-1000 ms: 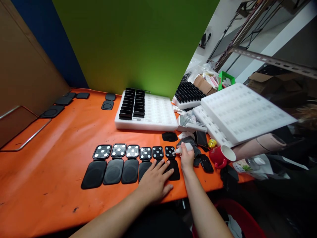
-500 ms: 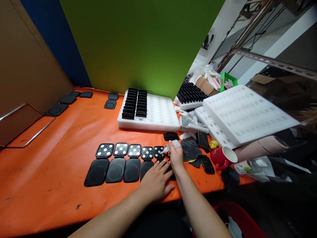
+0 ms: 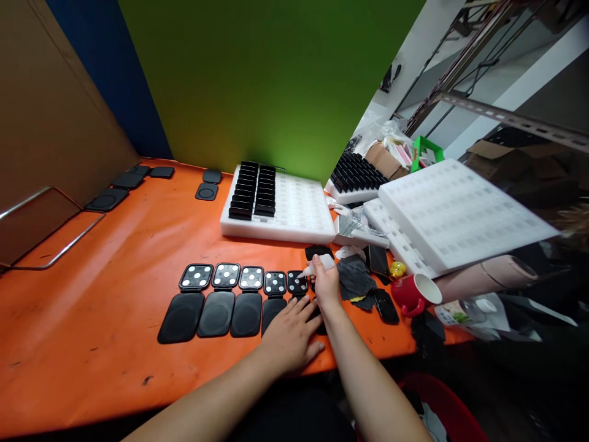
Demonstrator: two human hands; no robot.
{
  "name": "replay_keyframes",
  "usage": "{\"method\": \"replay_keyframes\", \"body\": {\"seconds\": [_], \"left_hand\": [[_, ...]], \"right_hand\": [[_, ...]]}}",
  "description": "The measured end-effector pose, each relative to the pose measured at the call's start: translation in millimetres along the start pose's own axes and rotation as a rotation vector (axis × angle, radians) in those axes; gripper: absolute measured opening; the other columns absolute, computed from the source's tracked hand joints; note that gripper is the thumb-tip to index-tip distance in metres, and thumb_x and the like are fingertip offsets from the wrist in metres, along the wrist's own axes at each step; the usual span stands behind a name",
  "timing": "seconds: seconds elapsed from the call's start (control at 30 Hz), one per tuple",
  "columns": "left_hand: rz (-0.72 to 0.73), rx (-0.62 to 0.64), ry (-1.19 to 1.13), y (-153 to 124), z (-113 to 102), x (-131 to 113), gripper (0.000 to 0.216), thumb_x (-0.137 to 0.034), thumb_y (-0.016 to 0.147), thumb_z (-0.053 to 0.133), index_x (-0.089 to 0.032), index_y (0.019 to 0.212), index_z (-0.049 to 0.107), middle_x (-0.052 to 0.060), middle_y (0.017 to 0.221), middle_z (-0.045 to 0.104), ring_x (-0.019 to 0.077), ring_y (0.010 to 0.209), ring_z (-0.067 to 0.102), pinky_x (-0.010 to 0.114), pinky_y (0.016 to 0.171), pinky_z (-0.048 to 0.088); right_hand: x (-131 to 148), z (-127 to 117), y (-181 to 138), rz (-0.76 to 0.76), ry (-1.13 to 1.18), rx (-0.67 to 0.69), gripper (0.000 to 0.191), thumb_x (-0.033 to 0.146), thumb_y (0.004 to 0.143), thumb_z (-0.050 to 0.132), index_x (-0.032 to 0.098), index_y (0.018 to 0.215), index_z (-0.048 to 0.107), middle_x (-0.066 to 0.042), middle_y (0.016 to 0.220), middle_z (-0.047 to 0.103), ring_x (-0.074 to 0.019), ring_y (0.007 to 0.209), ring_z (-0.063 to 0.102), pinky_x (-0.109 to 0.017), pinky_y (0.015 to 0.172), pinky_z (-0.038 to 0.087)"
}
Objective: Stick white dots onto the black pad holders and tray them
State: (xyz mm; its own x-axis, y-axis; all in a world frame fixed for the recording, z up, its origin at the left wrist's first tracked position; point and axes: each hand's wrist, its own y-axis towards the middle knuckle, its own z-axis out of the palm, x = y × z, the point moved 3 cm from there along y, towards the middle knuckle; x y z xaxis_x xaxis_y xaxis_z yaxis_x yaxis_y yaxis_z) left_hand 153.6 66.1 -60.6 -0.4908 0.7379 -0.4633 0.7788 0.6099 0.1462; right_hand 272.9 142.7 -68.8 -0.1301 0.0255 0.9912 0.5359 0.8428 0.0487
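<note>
My right hand is closed around a small white squeeze bottle, its thin nozzle pointing left. The tip sits over a black square pad marked with white dots, in a row of hinged black folding cases. My left hand lies flat with fingers spread over the lower panels at the row's right end, hiding part of them. Further left, other cases lie unfolded, such as a dotted pad joined to a plain dark panel. The case under my wrists is mostly hidden.
Behind the row stands a white foam tray holding black pieces upright. To the right are a grey cloth, a red mug and stacked white foam trays. A bent metal wire frame stands at the left of the orange tabletop.
The bottle's nozzle has shifted slightly up and left over the same dotted pad, with the right hand tilting a little. My left hand stays in place. The view has moved slightly.
</note>
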Motion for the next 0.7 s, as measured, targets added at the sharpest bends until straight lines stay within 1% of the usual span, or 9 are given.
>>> {"method": "replay_keyframes", "body": {"seconds": [0.17,0.3,0.37,0.43,0.53,0.63,0.7], "left_hand": [[-0.007,0.007,0.009,-1.1,1.6,1.1,0.055,-0.055,0.081,0.037,-0.027,0.128,0.038,0.003,0.138,0.037,0.0244,0.129,0.027,0.042,0.106,0.017],[0.003,0.024,0.015,1.7,4.7,0.8,0.059,-0.057,0.079,0.037,-0.027,0.13,0.035,0.004,0.14,0.036,0.0257,0.128,0.028,0.044,0.105,0.017],[0.006,0.027,0.021,3.2,2.6,-1.0,0.064,-0.058,0.077,0.04,-0.025,0.131,0.035,0.006,0.14,0.036,0.027,0.128,0.028,0.045,0.105,0.017],[0.007,0.022,0.03,1.5,-3.8,-2.7,0.067,-0.058,0.076,0.042,-0.021,0.131,0.034,0.008,0.139,0.036,0.0274,0.129,0.026,0.045,0.106,0.015],[-0.006,0.011,0.041,-12.8,-18.7,-0.4,0.06,-0.053,0.079,0.041,-0.02,0.129,0.038,0.007,0.136,0.041,0.0254,0.128,0.029,0.043,0.107,0.016],[-0.066,-0.014,0.058,-39.6,-31.0,11.3,0.045,-0.042,0.084,0.039,-0.023,0.124,0.044,0.005,0.131,0.048,0.024,0.123,0.038,0.044,0.105,0.021],[-0.111,-0.031,0.084,-57.8,-34.3,21.0,0.039,-0.036,0.085,0.04,-0.024,0.122,0.048,0.005,0.129,0.049,0.0247,0.121,0.041,0.047,0.104,0.024]], "right_hand": [[0.6,1.5,4.0,0.026,0.023,-0.01,0.035,0.051,0.07,0.056,0.016,0.074,0.057,-0.004,0.065,0.064,-0.0126,0.049,0.053,-0.021,0.041,0.037],[5.3,-2.9,3.3,0.062,0.062,-0.004,0.038,0.053,0.074,0.051,0.015,0.071,0.055,-0.003,0.06,0.062,-0.0097,0.041,0.047,-0.02,0.037,0.035],[8.8,-2.1,0.3,0.085,0.083,0.014,0.04,0.054,0.075,0.049,0.015,0.072,0.055,-0.002,0.059,0.061,-0.0089,0.039,0.046,-0.02,0.036,0.035],[12.0,2.5,-4.9,0.105,0.094,0.046,0.04,0.054,0.075,0.049,0.014,0.074,0.056,-0.003,0.06,0.062,-0.0089,0.039,0.047,-0.02,0.036,0.036],[13.6,15.5,-14.8,0.124,0.092,0.109,0.039,0.053,0.073,0.053,0.014,0.077,0.056,-0.005,0.066,0.064,-0.0097,0.041,0.049,-0.02,0.037,0.038],[11.1,30.0,-23.2,0.122,0.072,0.155,0.038,0.052,0.071,0.056,0.015,0.077,0.055,-0.005,0.068,0.066,-0.0107,0.043,0.051,-0.021,0.038,0.039],[8.7,36.7,-26.5,0.112,0.05,0.162,0.038,0.052,0.07,0.057,0.015,0.078,0.055,-0.005,0.069,0.066,-0.0117,0.045,0.052,-0.022,0.039,0.039]]}}
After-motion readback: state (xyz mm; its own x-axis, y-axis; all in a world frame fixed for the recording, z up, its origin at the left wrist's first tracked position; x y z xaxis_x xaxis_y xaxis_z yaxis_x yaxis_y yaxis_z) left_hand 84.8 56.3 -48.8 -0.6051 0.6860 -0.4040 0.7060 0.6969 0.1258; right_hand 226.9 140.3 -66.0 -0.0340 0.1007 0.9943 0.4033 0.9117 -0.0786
